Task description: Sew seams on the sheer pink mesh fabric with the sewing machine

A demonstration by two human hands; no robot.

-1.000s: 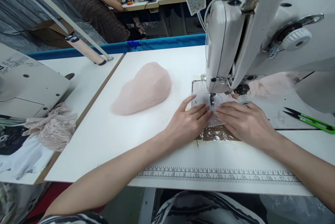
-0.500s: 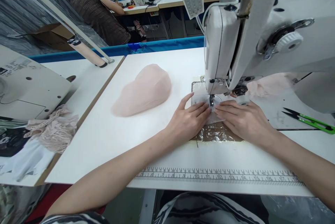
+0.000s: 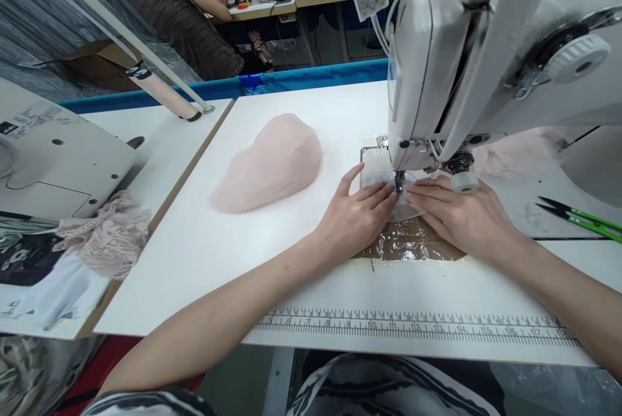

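A thin, pale, see-through piece of fabric (image 3: 405, 210) lies under the presser foot (image 3: 399, 183) of the white sewing machine (image 3: 413, 79). My left hand (image 3: 360, 215) lies flat on it, left of the foot, with the thumb apart from the other fingers. From the right, my right hand (image 3: 461, 212) rests on the cloth with outstretched fingers, their tips close to the foot. Part of the fabric is hidden beneath my hands. Brown, shiny tape (image 3: 408, 241) covers the tabletop just in front of them.
Pale pink fabric pieces (image 3: 276, 166) lie at the left, and more pink cloth (image 3: 519, 150) behind the machine head. Green thread snips (image 3: 578, 218) lie at the right. A printed ruler (image 3: 413, 325) runs along the front edge. Another person (image 3: 189, 34) sits at a far machine.
The view has shifted slightly, so the machine appears farther right and larger. Both hands stay flat on the fabric beside the presser foot; any movement of the cloth is too small to tell.
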